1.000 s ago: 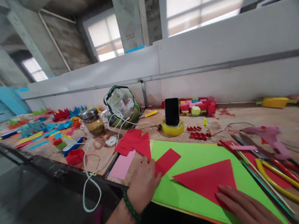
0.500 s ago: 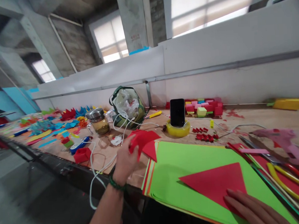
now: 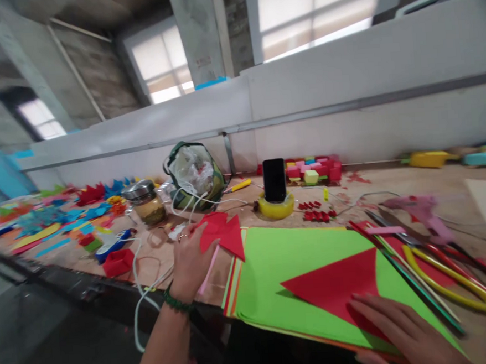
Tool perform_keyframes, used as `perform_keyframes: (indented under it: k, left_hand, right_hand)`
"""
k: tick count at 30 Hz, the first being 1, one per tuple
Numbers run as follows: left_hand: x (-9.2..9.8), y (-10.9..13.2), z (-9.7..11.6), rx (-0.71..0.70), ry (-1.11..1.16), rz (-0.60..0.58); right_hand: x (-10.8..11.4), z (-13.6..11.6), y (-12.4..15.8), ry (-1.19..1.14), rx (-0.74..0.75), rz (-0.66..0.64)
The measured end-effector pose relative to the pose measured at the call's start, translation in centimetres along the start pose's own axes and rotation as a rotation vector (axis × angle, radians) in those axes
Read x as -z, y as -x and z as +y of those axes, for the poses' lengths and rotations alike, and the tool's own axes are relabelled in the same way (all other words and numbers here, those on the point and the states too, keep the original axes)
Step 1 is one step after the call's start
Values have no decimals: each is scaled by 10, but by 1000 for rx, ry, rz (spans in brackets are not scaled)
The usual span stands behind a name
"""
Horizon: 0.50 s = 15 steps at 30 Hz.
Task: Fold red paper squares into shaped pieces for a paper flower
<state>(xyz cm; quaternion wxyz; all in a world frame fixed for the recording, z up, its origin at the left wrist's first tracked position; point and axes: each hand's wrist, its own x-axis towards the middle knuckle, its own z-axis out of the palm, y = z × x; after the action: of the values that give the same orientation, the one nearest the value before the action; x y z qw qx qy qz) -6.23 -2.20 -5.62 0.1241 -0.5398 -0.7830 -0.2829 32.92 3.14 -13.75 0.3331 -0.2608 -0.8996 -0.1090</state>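
Observation:
My left hand, with a green bead bracelet at its wrist, pinches the left edge of red paper pieces beside the stack. Part of its grip is hidden behind the fingers. A red paper triangle rests on a stack of coloured sheets, bright green on top. Across the triangle's lower right part lies my right hand, its fingers stretched out flat. A thin pink strip shows on the table just right of my left hand.
Scissors with yellow handles and a pink glue gun lie at the right. Behind the stack, a phone stands in a yellow tape roll. A glass jar, a bag and white cables are at the left.
The view has turned slightly right. My left hand has lowered the raised red paper, which lies flatter beside the stack. The pink strip has come into sight. My right hand stays on the triangle.

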Motion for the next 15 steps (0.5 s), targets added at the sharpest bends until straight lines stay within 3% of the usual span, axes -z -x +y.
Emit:
perform_keyframes:
  k: [3,7,11,15]
  left_hand:
    - [-1,30,42,-260,211,-147]
    - [-4,67,92,-544,336,-502]
    - [-15,71,116,-590,311,-570]
    - [-32,57,119,-468,312,-562]
  right_hand:
    - [21,-21,-15,-87,-133,-49]
    - [38,-37,-28,-223,-224,-168]
    - [46,-44,-34,-371,-262,-216]
    - [57,-43,-40,-451,-261,-281]
